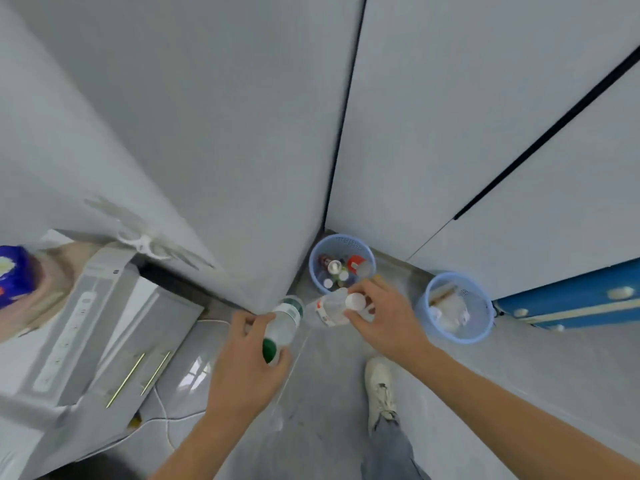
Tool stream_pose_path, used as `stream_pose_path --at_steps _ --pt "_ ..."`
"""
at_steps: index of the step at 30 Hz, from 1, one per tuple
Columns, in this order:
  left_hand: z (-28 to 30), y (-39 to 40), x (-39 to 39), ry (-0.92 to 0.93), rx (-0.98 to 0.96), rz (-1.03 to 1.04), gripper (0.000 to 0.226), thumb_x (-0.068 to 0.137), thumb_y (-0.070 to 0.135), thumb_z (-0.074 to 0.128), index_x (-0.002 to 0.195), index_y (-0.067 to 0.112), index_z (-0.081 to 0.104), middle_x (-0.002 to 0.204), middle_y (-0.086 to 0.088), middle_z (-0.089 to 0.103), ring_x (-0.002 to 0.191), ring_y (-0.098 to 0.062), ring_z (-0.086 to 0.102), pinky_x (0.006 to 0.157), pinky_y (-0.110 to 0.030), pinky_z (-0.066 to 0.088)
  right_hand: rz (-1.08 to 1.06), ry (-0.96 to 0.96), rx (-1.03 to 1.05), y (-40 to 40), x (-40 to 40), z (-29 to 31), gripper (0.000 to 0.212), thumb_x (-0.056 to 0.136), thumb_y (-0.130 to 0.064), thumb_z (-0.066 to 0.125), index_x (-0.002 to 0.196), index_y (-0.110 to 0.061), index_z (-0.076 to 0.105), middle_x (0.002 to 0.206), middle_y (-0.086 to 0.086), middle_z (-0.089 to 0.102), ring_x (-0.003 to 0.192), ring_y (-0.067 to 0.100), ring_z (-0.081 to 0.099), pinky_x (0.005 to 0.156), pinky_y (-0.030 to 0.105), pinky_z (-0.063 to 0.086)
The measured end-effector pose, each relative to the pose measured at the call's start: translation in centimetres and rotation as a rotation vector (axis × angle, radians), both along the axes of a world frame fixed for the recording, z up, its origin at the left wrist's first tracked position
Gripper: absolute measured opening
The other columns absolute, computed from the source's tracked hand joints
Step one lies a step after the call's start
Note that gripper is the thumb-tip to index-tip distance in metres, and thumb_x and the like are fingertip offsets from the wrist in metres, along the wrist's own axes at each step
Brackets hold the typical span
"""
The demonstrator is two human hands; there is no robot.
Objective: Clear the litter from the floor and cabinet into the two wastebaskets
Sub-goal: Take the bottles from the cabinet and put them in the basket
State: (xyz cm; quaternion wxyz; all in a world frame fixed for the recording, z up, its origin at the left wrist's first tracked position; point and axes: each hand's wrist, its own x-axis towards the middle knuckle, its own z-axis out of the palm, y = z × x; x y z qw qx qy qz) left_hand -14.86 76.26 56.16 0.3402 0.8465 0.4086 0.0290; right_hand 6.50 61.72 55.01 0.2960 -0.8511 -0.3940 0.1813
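Note:
My left hand grips a clear plastic bottle with a green cap and green-white label, held over the floor. My right hand holds a clear bottle with a white cap and a red-white label, just in front of the left blue wastebasket. That basket in the corner holds several bottles, cans and caps. A second blue wastebasket to the right holds crumpled white paper and plastic.
A white cabinet with gold handles stands at the left, with a blue packet and a power strip on top. White cables run on the grey floor. A blue drawer unit is at the right. My white shoe stands below my right hand.

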Motion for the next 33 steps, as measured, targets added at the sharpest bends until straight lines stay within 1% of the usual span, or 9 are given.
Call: stream_pose_path --at_steps 4,8,13,16,20,25,27,31,33 --pt "-8.1 0.2 11.5 -0.028 -0.018 0.021 0.046 0.082 0.034 0.073 0.124 0.033 0.055 0.114 0.012 0.033 0.068 -0.012 0.059 0.061 -0.037 0.056 -0.071 -0.041 0.001 0.3 10.1 -7.6 0.025 0.083 -0.026 0.076 0.101 -0.026 0.059 0.104 -0.015 0.053 0.083 0.012 0.057 0.070 0.031 0.050" --pt "-17.4 2.4 20.9 -0.014 -0.029 0.056 0.047 0.086 0.035 0.074 0.128 0.027 0.056 0.114 0.006 0.036 0.075 -0.021 0.061 0.067 -0.036 0.054 -0.095 -0.038 0.000 2.3 18.5 -15.8 0.026 0.080 -0.021 0.077 0.099 -0.018 0.059 0.100 -0.004 0.054 0.078 0.020 0.057 0.068 0.036 0.049" --pt "-26.3 4.9 27.8 0.067 -0.005 0.020 0.049 0.090 0.035 0.071 0.135 0.021 0.053 0.121 -0.002 0.038 0.085 -0.029 0.062 0.071 -0.034 0.049 -0.063 -0.060 -0.083 5.1 24.7 -24.2 0.024 0.081 -0.019 0.074 0.099 -0.017 0.058 0.100 -0.001 0.051 0.074 0.025 0.055 0.062 0.031 0.035" --pt "-30.2 6.1 29.8 0.147 0.011 -0.006 0.050 0.091 0.031 0.070 0.136 0.020 0.051 0.124 -0.006 0.038 0.085 -0.030 0.060 0.071 -0.033 0.046 -0.013 -0.065 -0.110 6.7 26.8 -28.0 0.025 0.082 -0.022 0.074 0.101 -0.016 0.058 0.101 0.002 0.051 0.074 0.026 0.055 0.064 0.031 0.037" --pt "-34.1 6.7 31.2 0.237 0.073 -0.088 0.053 0.090 0.030 0.070 0.137 0.017 0.048 0.121 -0.008 0.037 0.081 -0.022 0.051 0.072 -0.035 0.052 0.070 -0.074 -0.175 8.7 27.7 -31.5 0.027 0.084 -0.025 0.074 0.104 -0.020 0.057 0.103 0.002 0.050 0.078 0.026 0.057 0.069 0.037 0.046" --pt "-36.8 5.7 33.5 0.259 0.069 -0.146 0.057 0.083 0.038 0.074 0.131 0.021 0.047 0.128 -0.008 0.037 0.107 -0.032 0.056 0.084 -0.046 0.056 0.190 -0.033 -0.232 9.6 26.8 -33.9 0.042 0.083 -0.023 0.075 0.121 -0.021 0.058 0.113 0.004 0.054 0.095 0.030 0.062 0.076 0.043 0.054" --pt "-37.7 5.5 33.7 0.277 0.035 -0.136 0.057 0.081 0.034 0.075 0.131 0.023 0.047 0.130 -0.007 0.036 0.114 -0.033 0.052 0.084 -0.045 0.056 0.256 -0.037 -0.279 9.7 26.2 -34.8 0.048 0.084 -0.027 0.074 0.128 -0.025 0.056 0.120 0.002 0.050 0.105 0.027 0.058 0.078 0.043 0.055" --pt "-38.8 6.5 32.4 0.341 -0.028 -0.146 0.071 0.080 0.037 0.075 0.141 0.029 0.039 0.131 -0.008 0.036 0.114 -0.033 0.052 0.086 -0.043 0.055 0.451 -0.010 -0.412 8.8 25.5 -35.9 0.068 0.075 -0.030 0.085 0.135 -0.025 0.053 0.134 0.004 0.040 0.124 0.026 0.045 0.087 0.041 0.057" --pt "-38.8 7.1 31.7 0.368 -0.031 -0.165 0.075 0.084 0.038 0.072 0.147 0.030 0.034 0.132 -0.008 0.036 0.114 -0.030 0.051 0.087 -0.042 0.056 0.506 -0.002 -0.425 8.3 25.1 -35.8 0.064 0.079 -0.023 0.083 0.136 -0.022 0.053 0.138 0.004 0.037 0.129 0.024 0.041 0.088 0.035 0.055"
